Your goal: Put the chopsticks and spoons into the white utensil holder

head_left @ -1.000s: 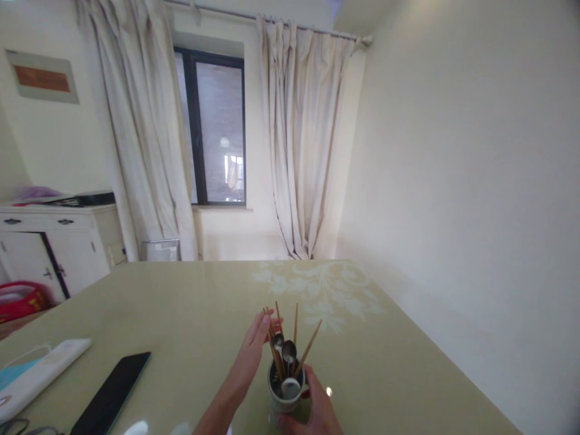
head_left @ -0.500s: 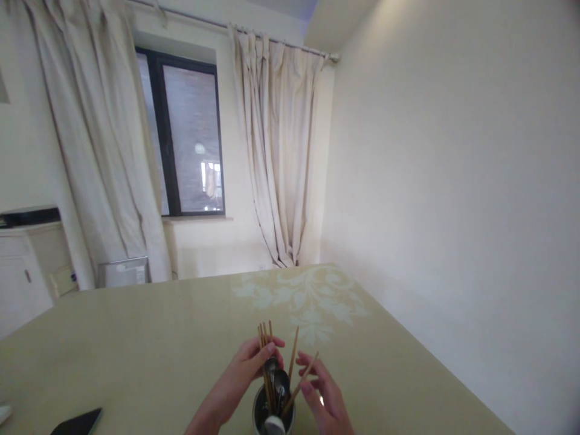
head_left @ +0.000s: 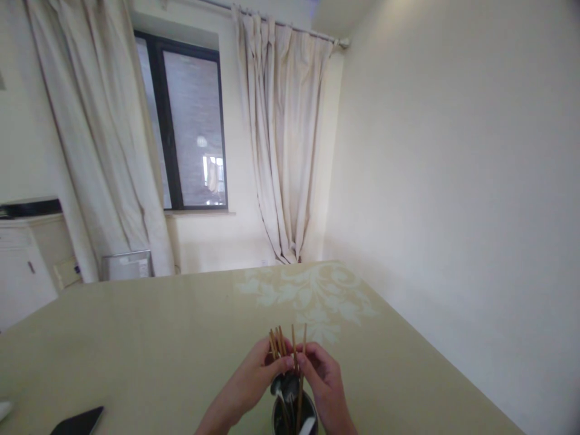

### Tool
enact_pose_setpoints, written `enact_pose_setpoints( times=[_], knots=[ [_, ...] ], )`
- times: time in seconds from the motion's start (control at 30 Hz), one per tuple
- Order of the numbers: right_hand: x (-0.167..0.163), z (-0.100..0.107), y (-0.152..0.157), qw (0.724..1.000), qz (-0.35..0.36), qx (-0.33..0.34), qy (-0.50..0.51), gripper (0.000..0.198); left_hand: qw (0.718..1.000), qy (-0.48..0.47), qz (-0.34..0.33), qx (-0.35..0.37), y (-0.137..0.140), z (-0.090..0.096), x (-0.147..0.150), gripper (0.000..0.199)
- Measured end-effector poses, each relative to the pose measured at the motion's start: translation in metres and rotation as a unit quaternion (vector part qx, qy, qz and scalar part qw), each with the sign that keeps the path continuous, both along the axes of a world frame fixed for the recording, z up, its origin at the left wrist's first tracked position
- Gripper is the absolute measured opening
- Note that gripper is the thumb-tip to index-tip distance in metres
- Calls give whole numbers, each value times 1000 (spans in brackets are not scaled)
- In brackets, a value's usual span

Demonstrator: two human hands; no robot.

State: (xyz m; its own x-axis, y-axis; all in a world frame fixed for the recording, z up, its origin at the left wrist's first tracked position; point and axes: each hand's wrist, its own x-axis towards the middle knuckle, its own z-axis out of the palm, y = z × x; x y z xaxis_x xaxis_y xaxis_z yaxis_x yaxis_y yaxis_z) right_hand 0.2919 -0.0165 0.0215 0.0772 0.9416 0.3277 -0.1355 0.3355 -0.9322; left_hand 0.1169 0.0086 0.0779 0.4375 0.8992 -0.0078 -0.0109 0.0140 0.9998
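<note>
A round utensil holder stands at the near edge of view, holding chopsticks and dark metal spoons. My left hand is closed around several wooden chopsticks, whose tips stick up above the fingers. Beside it, my right hand pinches a chopstick that stands nearly upright in the holder. Another chopstick rises between the two hands, and I cannot tell which fingers touch it. A pale handle end shows at the holder's front. The fingertips nearly meet above the spoons.
The green-beige table has a pale leaf pattern at its far right. A dark flat object lies at the near left, with a white item at the edge. A wall runs along the right side.
My right hand has moved left, close to my left hand, and its chopstick has swung from a slant to nearly upright. The holder sits slightly farther right and lower in view.
</note>
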Motion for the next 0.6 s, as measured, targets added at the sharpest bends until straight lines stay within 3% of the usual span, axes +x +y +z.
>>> enact_pose_setpoints(
  times=[0.17,0.3,0.47,0.6],
  knots=[
    [2,11,-3,998,-48,7,-34,49,1000,-15,-7,14,-2,2,4,60],
    [0,23,-8,998,-29,-5,-53,52,1000,-2,-24,18,-5,4,4,64],
    [0,29,-15,992,-9,-1,-123,55,997,29,-47,51,-3,6,-2,55],
    [3,32,-19,985,12,15,-174,52,998,14,-7,63,0,5,-5,55]
  ],
)
